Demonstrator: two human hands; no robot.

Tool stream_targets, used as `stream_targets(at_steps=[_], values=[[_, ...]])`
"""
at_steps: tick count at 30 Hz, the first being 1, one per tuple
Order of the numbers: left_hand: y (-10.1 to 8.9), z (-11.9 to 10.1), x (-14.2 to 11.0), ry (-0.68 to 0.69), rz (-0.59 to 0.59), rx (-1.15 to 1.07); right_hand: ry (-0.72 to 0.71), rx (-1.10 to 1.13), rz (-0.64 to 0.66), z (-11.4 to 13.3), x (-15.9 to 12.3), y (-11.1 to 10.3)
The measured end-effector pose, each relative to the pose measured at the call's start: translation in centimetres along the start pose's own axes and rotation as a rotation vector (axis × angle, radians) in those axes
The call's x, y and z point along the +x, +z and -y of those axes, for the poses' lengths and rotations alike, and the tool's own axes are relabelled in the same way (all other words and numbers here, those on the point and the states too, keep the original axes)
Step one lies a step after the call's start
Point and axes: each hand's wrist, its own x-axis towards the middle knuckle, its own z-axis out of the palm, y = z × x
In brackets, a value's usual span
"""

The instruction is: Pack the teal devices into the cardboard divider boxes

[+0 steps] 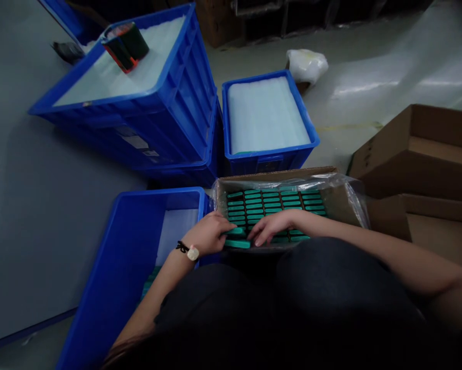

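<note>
teal bars [275, 203] in neat rows, left hand [207, 234] closed on one bar [235, 232], right hand [271, 226] open atop others

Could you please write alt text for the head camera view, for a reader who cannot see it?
The left hand and right hand rest on rows of teal bars in a plastic-lined cardboard box, beside a blue crate.

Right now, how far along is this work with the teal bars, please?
Early, it seems. Done: some teal bars lie in the open blue plastic crate. In hand: the left hand is on a loose teal bar; the right hand touches the rows. Left: many rows fill the cardboard box.
</note>
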Motion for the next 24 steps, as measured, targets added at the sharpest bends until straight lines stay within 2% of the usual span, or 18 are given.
stream_targets(at_steps=[6, 12, 14, 19, 21, 24], values=[[-0.3, -0.3, 0.8, -0.025, 0.067, 0.061, 0.036, -0.080, 0.011, 0.7, -0.1, 0.5], [0.4, 0.3, 0.8, -0.030, 0.089, 0.132, 0.082, -0.101, -0.079, -0.7, 0.8, -0.3], [0.2, 0.3, 0.4, -0.030, 0.093, 0.135, 0.058, -0.090, -0.103, -1.1, 0.5, -0.5], [-0.1, 0.0, 0.2, -0.065, 0.106, 0.152, 0.008, -0.086, -0.024, -1.4, -0.2, -0.7], [0.2, 0.0, 0.4, -0.081, 0.110, 0.150, 0.018, -0.063, -0.073, -1.4, -0.6, -1.1], [0.6, 0.2, 0.5, -0.066, 0.086, 0.163, -0.042, 0.034, -0.263, -1.4, -1.9, -2.1]])
